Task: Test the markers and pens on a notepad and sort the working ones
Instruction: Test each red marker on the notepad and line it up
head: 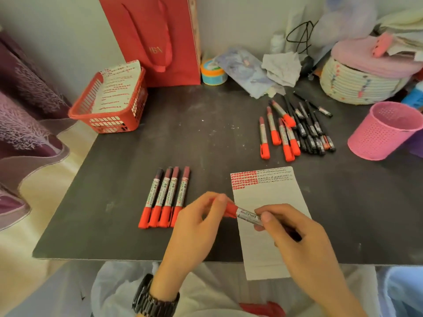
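My right hand (295, 239) curls round the barrel of a red marker (248, 216), thumb and fingers clamped on it. My left hand (199, 223) pinches its red cap (230, 209) between thumb and fingertips. The marker hangs level over the notepad (270, 193), near four markers (166, 197) lying in a row.
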